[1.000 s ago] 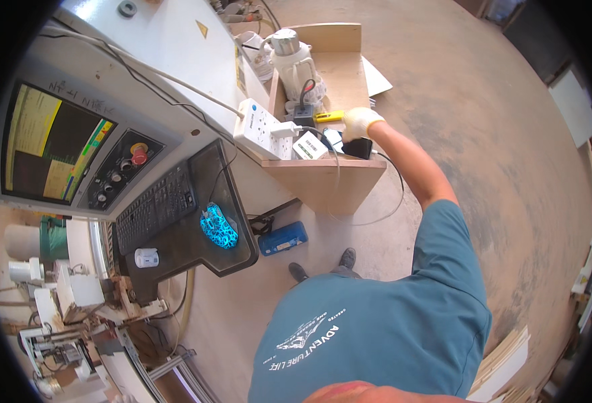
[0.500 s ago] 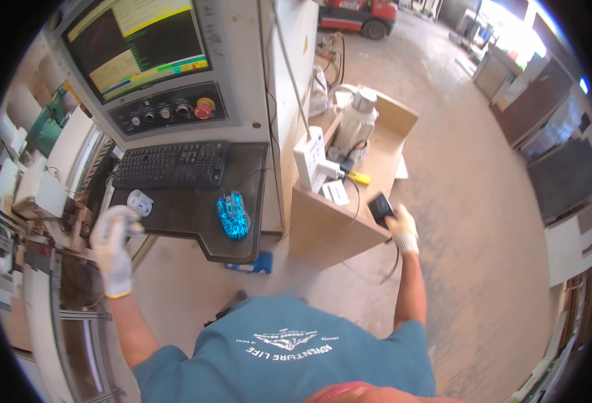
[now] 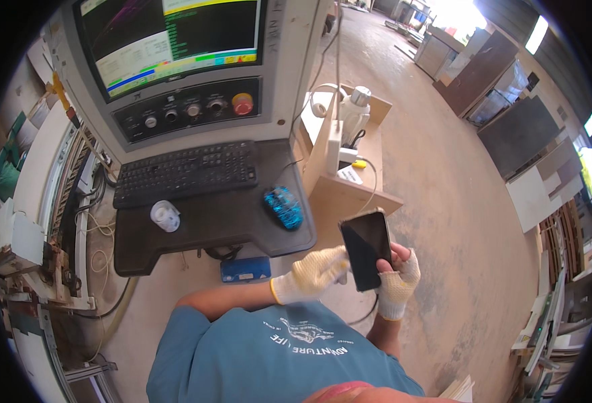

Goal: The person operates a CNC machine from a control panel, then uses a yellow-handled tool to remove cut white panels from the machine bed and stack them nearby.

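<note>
A dark-screened smartphone is held upright and slightly tilted in front of my chest. My right hand, in a cream knit glove with bare fingertips, is closed around its right edge, the thumb over the front. My left hand, also gloved, reaches from the left with its fingers stretched toward the phone's left edge. Whether those fingertips touch the phone cannot be made out; they are slightly blurred. A dark cable curves below the phone.
A machine console stands ahead with a screen, knobs and a red button. Its black shelf bears a keyboard, a white roll and a blue-patterned mouse. Right of it, a wooden box holds a pale device.
My right hand has brought the phone from the wooden box's edge to before my chest. My left hand has moved right, from beside the console shelf to the phone. The view has shifted.
</note>
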